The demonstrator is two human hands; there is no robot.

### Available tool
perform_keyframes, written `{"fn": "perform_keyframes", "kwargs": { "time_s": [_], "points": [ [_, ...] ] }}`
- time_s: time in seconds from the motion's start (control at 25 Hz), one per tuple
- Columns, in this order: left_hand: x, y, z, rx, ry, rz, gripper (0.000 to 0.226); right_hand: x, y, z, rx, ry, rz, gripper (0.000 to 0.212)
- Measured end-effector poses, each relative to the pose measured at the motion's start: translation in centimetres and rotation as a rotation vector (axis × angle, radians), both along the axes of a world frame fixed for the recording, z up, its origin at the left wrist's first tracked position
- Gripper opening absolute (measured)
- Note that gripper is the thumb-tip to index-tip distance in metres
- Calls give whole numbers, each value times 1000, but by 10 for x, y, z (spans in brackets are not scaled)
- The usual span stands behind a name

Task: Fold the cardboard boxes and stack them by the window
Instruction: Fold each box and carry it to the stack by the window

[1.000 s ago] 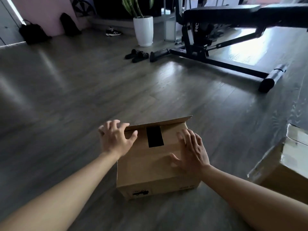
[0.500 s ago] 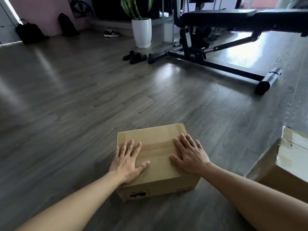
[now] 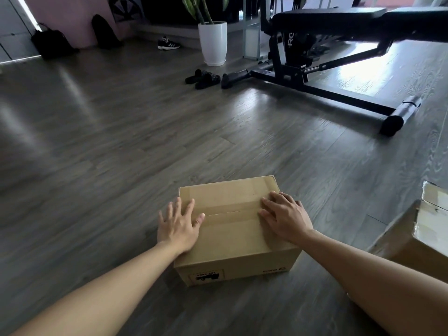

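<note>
A brown cardboard box [image 3: 232, 229] stands on the dark wood floor in front of me, its top flaps folded down and meeting along a centre seam. My left hand [image 3: 178, 225] lies flat at the box's left edge, fingers straight and spread, partly over the side. My right hand [image 3: 283, 219] rests flat on the right end of the top, fingers reaching past the seam. A second cardboard box [image 3: 421, 236] sits at the right edge of view, partly cut off.
A black weight bench [image 3: 339, 57] stretches across the back right, its foot roller [image 3: 400, 115] on the floor. A white plant pot [image 3: 213, 42], black slippers [image 3: 203, 78], a sneaker [image 3: 168, 43] and dark bags [image 3: 52, 43] lie along the far wall.
The raised far flap has been pressed down, closing the box top. My left hand slid from the far flap to the left edge; my right hand stayed on the right side.
</note>
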State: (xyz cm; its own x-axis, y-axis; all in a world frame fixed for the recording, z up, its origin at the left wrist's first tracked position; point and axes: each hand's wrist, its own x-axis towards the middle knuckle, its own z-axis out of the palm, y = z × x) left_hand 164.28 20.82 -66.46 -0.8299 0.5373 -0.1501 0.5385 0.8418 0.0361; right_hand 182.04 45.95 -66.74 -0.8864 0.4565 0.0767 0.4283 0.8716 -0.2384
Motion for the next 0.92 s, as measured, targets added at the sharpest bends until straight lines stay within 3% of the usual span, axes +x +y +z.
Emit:
{"fn": "perform_keyframes", "kwargs": {
  "time_s": [0.12,0.28,0.4,0.48,0.56,0.92],
  "points": [
    [-8,-8,4,64,-64,201,80,-6,6,4,-9,71,-109,47],
    [-11,-13,9,128,-205,397,104,-6,9,1,-234,-35,-367,90],
    [-8,-12,6,218,-423,520,110,-7,13,-2,-558,-145,-540,100],
    [-6,-11,5,339,-665,603,107,-7,11,-1,-810,-155,-662,99],
    [-4,-13,5,438,-825,633,104,-7,12,-3,-934,-124,-708,96],
    [7,-11,12,674,-1099,630,69,1,8,-1,-976,-81,-724,98]
  ]
}}
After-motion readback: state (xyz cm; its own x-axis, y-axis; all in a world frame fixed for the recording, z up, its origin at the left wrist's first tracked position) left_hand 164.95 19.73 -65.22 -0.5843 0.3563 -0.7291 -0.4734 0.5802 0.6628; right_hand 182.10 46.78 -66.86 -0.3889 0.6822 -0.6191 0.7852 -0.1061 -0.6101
